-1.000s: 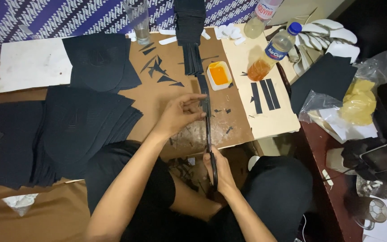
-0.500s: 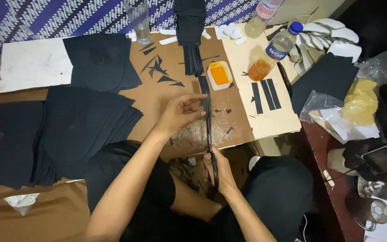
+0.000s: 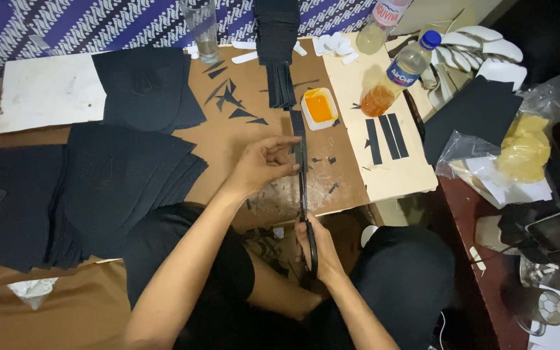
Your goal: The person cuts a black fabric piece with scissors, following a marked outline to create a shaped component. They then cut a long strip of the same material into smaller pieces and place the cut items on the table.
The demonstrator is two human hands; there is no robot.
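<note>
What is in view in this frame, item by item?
black strip: one, black, pinched by the left hand above the cardboard
scissors: one pair, dark, in the right hand, blades along the strip
cardboard sheet: one, brown, under the work
black sheet stacks: several, black, left side
cut strips: three, black, on pale board at right
small tub: one, white with orange content, beside the strip's far end
bottles: two, clear plastic, top right
glass: one, clear, top centre
plastic bag: one, clear with yellow content, right
left hand: one, holding the strip
right hand: one, gripping the scissors
</note>
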